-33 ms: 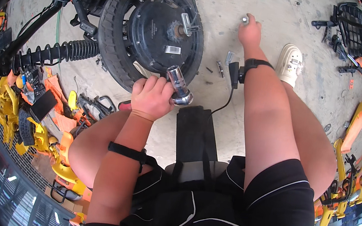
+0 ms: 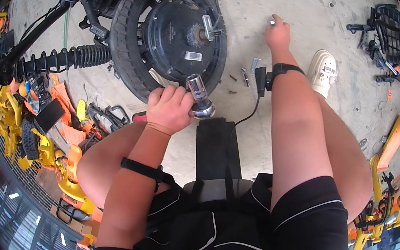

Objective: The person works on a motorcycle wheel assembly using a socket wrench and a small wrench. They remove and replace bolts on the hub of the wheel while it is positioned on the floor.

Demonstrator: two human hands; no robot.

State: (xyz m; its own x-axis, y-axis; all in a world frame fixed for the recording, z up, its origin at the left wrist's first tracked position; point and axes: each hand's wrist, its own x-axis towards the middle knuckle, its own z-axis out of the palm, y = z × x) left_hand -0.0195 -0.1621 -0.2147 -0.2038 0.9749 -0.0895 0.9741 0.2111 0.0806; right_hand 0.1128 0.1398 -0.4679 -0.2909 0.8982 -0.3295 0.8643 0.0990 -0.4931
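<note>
Head camera: I see the left hand (image 2: pixel 168 109) gripping a socket wrench (image 2: pixel 198 91), right hand (image 2: pixel 278 36) grasping a metal piece (image 2: pixel 272 22); slack grip could drop it.

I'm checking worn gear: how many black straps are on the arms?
2: a black strap around the left forearm, behind the left hand gripping a chrome socket tool; a second strap at the right wrist, behind the right hand. Sleeves might hide more.
</note>
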